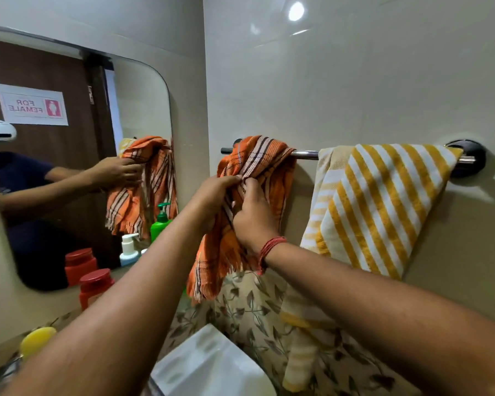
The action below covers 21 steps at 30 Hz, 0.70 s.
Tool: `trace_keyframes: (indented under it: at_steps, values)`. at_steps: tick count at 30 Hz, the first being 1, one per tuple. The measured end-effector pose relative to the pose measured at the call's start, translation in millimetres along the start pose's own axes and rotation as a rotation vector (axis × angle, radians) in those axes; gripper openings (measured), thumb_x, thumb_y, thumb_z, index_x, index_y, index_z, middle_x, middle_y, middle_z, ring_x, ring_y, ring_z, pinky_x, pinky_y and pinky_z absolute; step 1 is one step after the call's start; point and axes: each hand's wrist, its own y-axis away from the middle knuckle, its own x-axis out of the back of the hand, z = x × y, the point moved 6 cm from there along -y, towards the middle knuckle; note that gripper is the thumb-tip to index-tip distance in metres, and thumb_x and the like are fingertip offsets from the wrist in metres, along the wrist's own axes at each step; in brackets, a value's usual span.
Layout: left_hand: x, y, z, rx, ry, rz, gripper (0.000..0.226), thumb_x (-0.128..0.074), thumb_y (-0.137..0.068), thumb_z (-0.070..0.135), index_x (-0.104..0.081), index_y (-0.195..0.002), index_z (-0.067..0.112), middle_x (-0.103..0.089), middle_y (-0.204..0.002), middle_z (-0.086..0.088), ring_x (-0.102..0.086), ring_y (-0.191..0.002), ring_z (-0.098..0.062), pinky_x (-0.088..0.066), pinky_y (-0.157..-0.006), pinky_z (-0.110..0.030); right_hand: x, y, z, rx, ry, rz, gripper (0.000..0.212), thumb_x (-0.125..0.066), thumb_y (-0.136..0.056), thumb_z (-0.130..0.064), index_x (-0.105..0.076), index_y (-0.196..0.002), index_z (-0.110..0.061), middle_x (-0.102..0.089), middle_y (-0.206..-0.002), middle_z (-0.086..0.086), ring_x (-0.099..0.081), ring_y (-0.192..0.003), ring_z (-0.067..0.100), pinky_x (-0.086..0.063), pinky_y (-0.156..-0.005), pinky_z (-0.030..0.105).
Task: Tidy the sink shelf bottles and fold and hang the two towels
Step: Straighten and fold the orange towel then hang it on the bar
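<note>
Behind our forearms, most of the sink shelf [257,315] is lying hidden, and we are making out only its leaf-patterned top and a few bottles beside the mirror [77,167]. Our left arm is cutting off a red bottle [93,287], of which the cap and shoulder are showing, and a yellow cap [37,340] is peeking out lower down with its bottle hidden. A white pump bottle [128,251] and a green pump bottle [160,222] are standing at the mirror's edge; whether we are seeing them directly or partly as reflections is hard to tell. A white basin [209,364] is running off the bottom edge.

Up on the wall, the orange checked towel [255,161] is hanging bunched over the left end of the towel rail [305,154]. Our left hand [215,195] is gripping a fold just below the rail, fingers curled into the cloth. Our right hand [253,215] is touching it from the right, pinching the same gathered fold, and its fingertips are sinking out of sight in the fabric. The towel's fringed end is dangling below our wrists.

Beside it, apart from our hands, the yellow striped towel [383,201] is hanging crooked over the right end, its lower part trailing down behind our right forearm.
</note>
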Motion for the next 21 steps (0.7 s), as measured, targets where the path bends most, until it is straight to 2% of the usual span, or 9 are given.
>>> trace_keyframes:
  at_steps: [2, 4, 7, 9, 11, 15, 17, 19, 21]
  values:
    - [16, 9, -3, -0.06, 0.074, 0.032, 0.046, -0.068, -0.08, 0.022, -0.067, -0.12, 0.0, -0.074, -0.107, -0.02, -0.07, -0.097, -0.035, -0.054, -0.097, -0.046, -3, 12, -9, 0.04, -0.045, -0.04, 0.045, -0.051, -0.089, -0.005, -0.043, -0.131, -0.015, -0.058, -0.127, 0.012, -0.057, -0.114, 0.031, -0.048, -0.092, 0.038]
    - [25, 26, 4, -0.132, 0.148, 0.028, 0.047, -0.065, -0.081, 0.019, -0.065, -0.122, -0.004, -0.07, -0.113, -0.024, -0.067, -0.101, -0.037, -0.052, -0.099, -0.047, 1, 23, -18, 0.11, -0.168, -0.021, 0.035, -0.058, -0.094, -0.015, -0.049, -0.128, -0.017, -0.063, -0.122, 0.004, -0.06, -0.11, 0.018, -0.048, -0.092, 0.028]
    - [38, 51, 15, -0.239, 0.232, 0.011, 0.049, -0.062, -0.077, 0.016, -0.064, -0.122, -0.003, -0.067, -0.12, -0.026, -0.066, -0.107, -0.039, -0.052, -0.1, -0.047, 22, 38, -23, 0.092, -0.458, 0.17, 0.024, -0.062, -0.096, -0.033, -0.057, -0.115, -0.019, -0.066, -0.108, -0.007, -0.061, -0.097, -0.004, -0.049, -0.088, 0.016]
    - [43, 72, 24, -0.296, 0.265, -0.01, 0.042, -0.057, -0.076, 0.012, -0.068, -0.116, 0.001, -0.071, -0.109, -0.021, -0.071, -0.096, -0.033, -0.057, -0.091, -0.04, 21, 35, -8, -0.091, -0.732, 0.279, 0.036, -0.065, -0.09, -0.046, -0.056, -0.113, -0.02, -0.067, -0.107, -0.004, -0.065, -0.097, 0.0, -0.054, -0.093, 0.032]
    - [50, 90, 25, -0.313, 0.259, -0.02, 0.042, -0.052, -0.075, 0.009, -0.067, -0.115, 0.002, -0.071, -0.106, -0.02, -0.07, -0.089, -0.029, -0.057, -0.084, -0.038, 7, 21, 1, -0.241, -1.002, 0.225, 0.055, -0.071, -0.078, -0.06, -0.057, -0.118, -0.026, -0.069, -0.12, 0.0, -0.066, -0.111, 0.014, -0.052, -0.099, 0.05]
    - [70, 111, 16, -0.318, 0.213, 0.032, 0.049, -0.05, -0.07, 0.004, -0.061, -0.117, -0.004, -0.065, -0.107, -0.027, -0.066, -0.088, -0.036, -0.057, -0.077, -0.04, -16, 2, -20, -0.375, -1.289, 0.06, 0.072, -0.082, -0.072, -0.052, -0.062, -0.126, -0.008, -0.072, -0.12, 0.01, -0.069, -0.111, 0.029, -0.05, -0.101, 0.054]
    - [80, 125, 10, -0.297, 0.229, 0.084, 0.043, -0.051, -0.069, 0.003, -0.067, -0.108, -0.002, -0.07, -0.1, -0.024, -0.07, -0.084, -0.033, -0.061, -0.071, -0.035, -33, 3, -35, -0.359, -1.27, -0.052, 0.063, -0.084, -0.07, -0.042, -0.068, -0.117, -0.004, -0.074, -0.112, 0.014, -0.071, -0.105, 0.032, -0.052, -0.098, 0.055]
    - [95, 141, 8, -0.311, 0.254, 0.123, 0.038, -0.043, -0.078, 0.0, -0.075, -0.098, 0.004, -0.074, -0.091, -0.018, -0.074, -0.08, -0.026, -0.061, -0.068, -0.03, -51, 10, -48, -0.294, -1.113, -0.102, 0.06, -0.08, -0.067, -0.044, -0.069, -0.115, -0.009, -0.075, -0.11, 0.007, -0.071, -0.104, 0.027, -0.052, -0.099, 0.052]
    - [113, 154, 7, -0.347, 0.243, 0.137, 0.042, -0.046, -0.077, 0.005, -0.07, -0.111, 0.008, -0.073, -0.103, -0.017, -0.071, -0.096, -0.028, -0.061, -0.08, -0.034, -58, 20, -63, -0.204, -0.939, -0.154, 0.051, -0.074, -0.075, -0.042, -0.068, -0.117, -0.015, -0.074, -0.113, -0.001, -0.069, -0.108, 0.018, -0.05, -0.103, 0.046]
